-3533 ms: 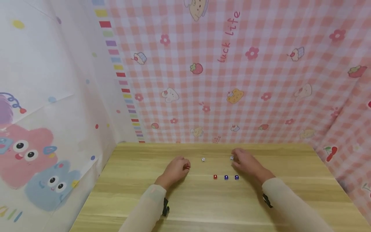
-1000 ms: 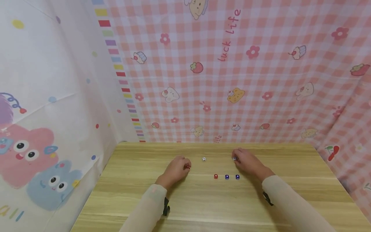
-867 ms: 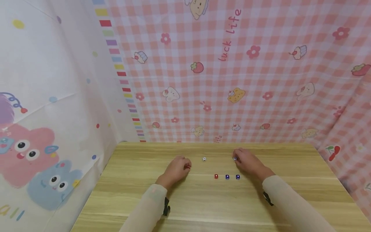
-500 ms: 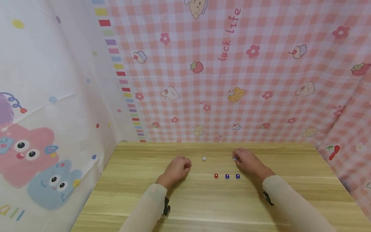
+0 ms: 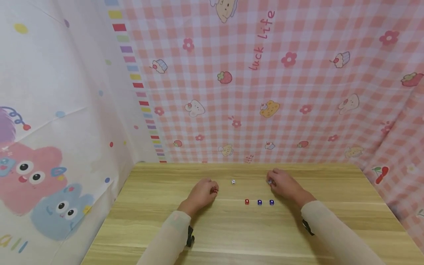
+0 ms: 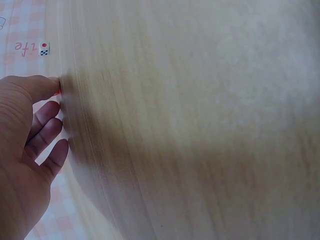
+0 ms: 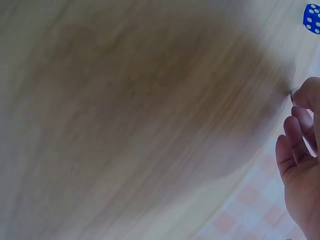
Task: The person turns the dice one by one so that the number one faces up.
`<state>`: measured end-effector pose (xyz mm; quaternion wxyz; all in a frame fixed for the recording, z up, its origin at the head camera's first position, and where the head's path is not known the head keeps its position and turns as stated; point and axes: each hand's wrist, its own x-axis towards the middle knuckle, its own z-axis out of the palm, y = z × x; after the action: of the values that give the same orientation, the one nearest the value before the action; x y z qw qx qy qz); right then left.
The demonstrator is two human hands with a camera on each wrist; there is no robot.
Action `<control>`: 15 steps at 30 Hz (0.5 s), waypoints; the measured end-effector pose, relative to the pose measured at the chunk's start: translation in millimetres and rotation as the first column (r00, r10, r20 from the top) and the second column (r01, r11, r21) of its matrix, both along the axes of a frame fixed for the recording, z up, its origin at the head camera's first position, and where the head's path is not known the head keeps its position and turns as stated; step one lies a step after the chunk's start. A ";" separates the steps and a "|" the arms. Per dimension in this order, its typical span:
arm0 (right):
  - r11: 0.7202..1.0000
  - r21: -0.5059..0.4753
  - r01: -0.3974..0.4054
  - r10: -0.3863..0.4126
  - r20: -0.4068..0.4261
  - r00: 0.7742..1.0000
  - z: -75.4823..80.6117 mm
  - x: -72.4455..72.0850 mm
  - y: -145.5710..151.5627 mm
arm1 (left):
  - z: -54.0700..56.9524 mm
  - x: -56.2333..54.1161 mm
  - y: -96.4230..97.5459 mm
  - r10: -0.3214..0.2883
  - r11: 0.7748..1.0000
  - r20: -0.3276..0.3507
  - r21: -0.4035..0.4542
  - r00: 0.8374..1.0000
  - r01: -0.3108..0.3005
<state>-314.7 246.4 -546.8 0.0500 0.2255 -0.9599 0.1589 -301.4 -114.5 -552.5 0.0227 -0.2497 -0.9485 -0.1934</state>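
Observation:
My left hand pinches a red die between thumb and fingertips, low over the wooden table; in the left wrist view only a sliver of red shows past the thumb. On the right, my right hand pinches a white die, mostly covered by the fingers. Between the two hands a lone white die lies on the table, with a red pip and black pips in the left wrist view. Nearer to me, another red die and two blue dice sit in a row.
The wooden tabletop stretches beneath both arms. Behind it hangs a pink checked cloth, and a white cartoon-printed cloth covers the left side. Each wrist wears a black strap.
The right hand has shifted slightly to the right with its white die, which is more covered by the fingers than 3.5 seconds ago. The left hand and the row of dice stay put.

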 end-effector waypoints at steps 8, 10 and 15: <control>0.999 0.014 -0.049 0.050 -0.106 0.993 -4.3 0.8 -0.3 | 1.2 0.4 0.6 0.005 1.000 0.009 0.009 1.000 -0.005; 0.999 0.019 -0.049 0.051 -0.116 0.992 -5.2 1.2 -0.4 | 1.1 0.3 0.5 0.007 1.000 0.014 0.011 1.000 -0.007; 0.999 0.033 -0.022 0.026 -0.118 0.993 -5.3 2.7 -0.3 | 0.8 0.8 -0.3 0.005 1.000 0.015 0.016 1.000 -0.005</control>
<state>-312.1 246.1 -552.2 0.1016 0.2468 -0.9548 0.1307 -300.7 -114.8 -551.6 0.0184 -0.2457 -0.9477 -0.2027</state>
